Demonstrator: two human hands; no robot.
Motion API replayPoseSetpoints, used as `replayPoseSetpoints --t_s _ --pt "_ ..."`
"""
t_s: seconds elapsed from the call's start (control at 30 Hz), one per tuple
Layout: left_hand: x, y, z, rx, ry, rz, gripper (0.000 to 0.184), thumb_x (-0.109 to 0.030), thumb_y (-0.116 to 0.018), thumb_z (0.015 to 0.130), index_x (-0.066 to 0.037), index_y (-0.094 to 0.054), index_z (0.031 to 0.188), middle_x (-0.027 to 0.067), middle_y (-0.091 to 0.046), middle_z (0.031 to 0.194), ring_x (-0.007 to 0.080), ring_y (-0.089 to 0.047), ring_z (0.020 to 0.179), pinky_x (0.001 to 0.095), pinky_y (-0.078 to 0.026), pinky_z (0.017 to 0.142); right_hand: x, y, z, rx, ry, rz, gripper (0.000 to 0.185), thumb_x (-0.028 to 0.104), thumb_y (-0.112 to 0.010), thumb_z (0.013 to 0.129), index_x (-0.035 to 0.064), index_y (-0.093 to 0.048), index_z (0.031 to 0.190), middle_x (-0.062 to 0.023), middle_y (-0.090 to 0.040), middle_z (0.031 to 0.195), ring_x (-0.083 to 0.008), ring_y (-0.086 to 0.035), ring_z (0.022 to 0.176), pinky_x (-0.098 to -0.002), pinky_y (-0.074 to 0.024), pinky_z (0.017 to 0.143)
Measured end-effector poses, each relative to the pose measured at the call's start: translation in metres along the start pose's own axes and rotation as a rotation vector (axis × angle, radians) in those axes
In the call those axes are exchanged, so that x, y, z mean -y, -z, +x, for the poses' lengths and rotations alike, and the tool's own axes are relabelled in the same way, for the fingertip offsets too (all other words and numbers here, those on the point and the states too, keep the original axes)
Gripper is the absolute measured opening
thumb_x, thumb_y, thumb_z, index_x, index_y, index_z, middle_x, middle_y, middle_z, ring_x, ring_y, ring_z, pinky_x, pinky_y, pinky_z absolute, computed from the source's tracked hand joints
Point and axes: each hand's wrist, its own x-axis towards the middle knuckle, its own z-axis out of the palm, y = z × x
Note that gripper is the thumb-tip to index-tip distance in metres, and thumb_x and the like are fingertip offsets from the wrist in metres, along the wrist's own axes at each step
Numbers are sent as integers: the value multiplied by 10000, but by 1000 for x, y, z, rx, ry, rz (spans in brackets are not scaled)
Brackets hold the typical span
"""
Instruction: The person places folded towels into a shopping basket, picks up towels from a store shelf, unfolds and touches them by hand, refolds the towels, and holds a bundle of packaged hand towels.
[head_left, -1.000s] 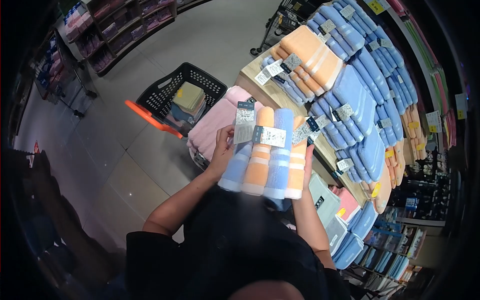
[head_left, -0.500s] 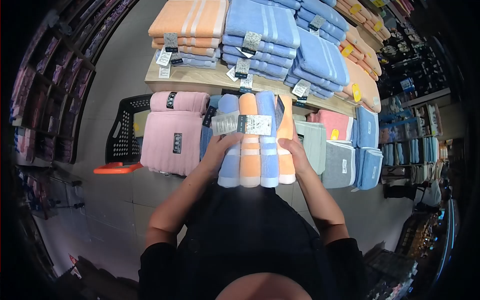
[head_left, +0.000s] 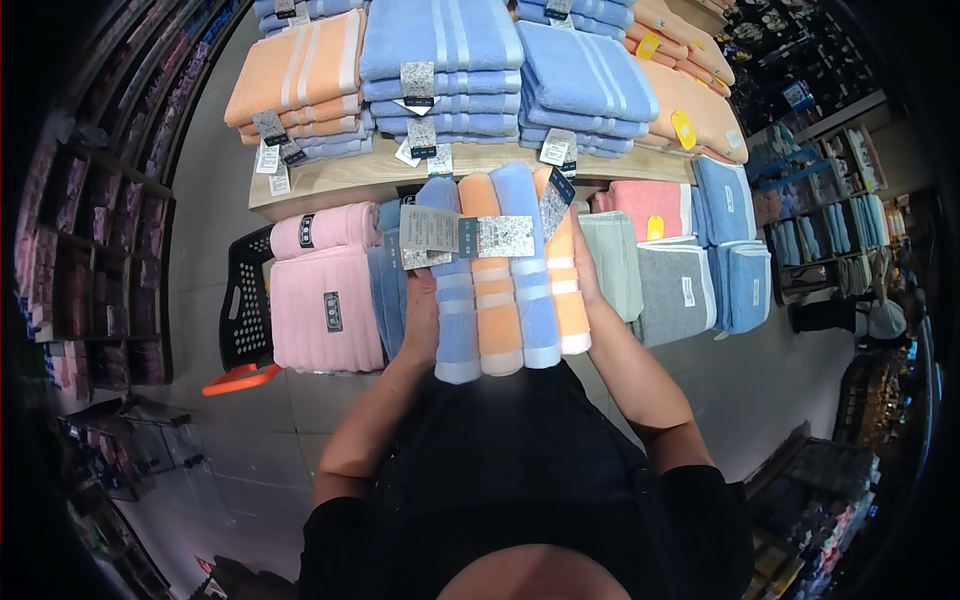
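Between my two hands, in front of my chest, are several rolled towels side by side, alternating blue and orange. My left hand presses on the outer blue rolled towel, its fingers partly hidden behind a hanging paper tag. At the other side my right hand grips the outer orange rolled towel, fingers mostly out of sight behind it. A second orange roll and a second blue roll sit in the middle, with a printed label across them.
Folded blue towels and orange towels are stacked on a wooden shelf ahead. Below are pink towels, grey towels and a black basket with an orange handle. Store racks line the left.
The view has turned, so the shelf and stacks appear farther left. The held rolls have tilted slightly, my left hand has slid lower along them, and the tags have swung out.
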Motion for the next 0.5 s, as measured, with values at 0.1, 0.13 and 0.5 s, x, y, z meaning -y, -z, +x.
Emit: replayPoseSetpoints --t_s 0.1,0.13,0.5 --pt "21 0 -8 85 -107 107 574 -441 -273 963 17 -316 1306 140 -473 1194 192 -504 1050 319 -418 899 -9 -8 -12 53 1 28 575 547 -347 907 85 -462 1229 -77 -550 1154 -200 -554 1010 -354 -453 880" --pt "18 -4 -10 111 -110 120 570 -438 -276 963 12 -311 1310 140 -470 1200 195 -503 1057 322 -421 902 -13 -8 -16 67 9 30 577 548 -347 906 85 -457 1233 -78 -546 1160 -200 -551 1016 -354 -451 884" --pt "-24 -1 50 179 38 -129 537 -402 -305 964 -40 -263 1359 139 -436 1267 222 -492 1127 352 -446 936 38 -83 -29 153 284 -51 606 556 -345 899 83 -407 1272 -84 -498 1227 -203 -517 1076 -358 -431 924"
